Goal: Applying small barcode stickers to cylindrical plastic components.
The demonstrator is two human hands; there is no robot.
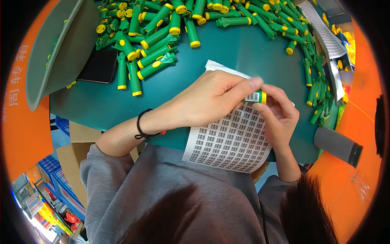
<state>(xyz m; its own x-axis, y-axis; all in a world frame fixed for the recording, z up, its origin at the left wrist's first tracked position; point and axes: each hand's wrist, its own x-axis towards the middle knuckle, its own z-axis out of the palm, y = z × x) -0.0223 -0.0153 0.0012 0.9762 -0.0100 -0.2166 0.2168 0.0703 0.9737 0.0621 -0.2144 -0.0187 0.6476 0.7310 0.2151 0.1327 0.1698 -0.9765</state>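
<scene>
A small green tube with a yellow end (pixel 263 97) is held between my two hands over a white sheet of barcode labels (pixel 227 140). One barcode label (pixel 252 97) shows on the tube's side. My left hand (pixel 213 97) reaches across the sheet, its thumb and fingers closed at the tube's left part, which they hide. At the yellow end, my right hand (pixel 281 118) pinches the tube between thumb and forefinger. The sheet lies below both hands, its near edge curving down over the table's front edge towards my lap.
Many green tubes with yellow ends (pixel 158 38) are heaped across the far side of the green table (pixel 231 40), and more run down its right side. A black phone (pixel 98 67) lies by a grey bin (pixel 61 53) at left. A grey tumbler (pixel 334 143) rests at right.
</scene>
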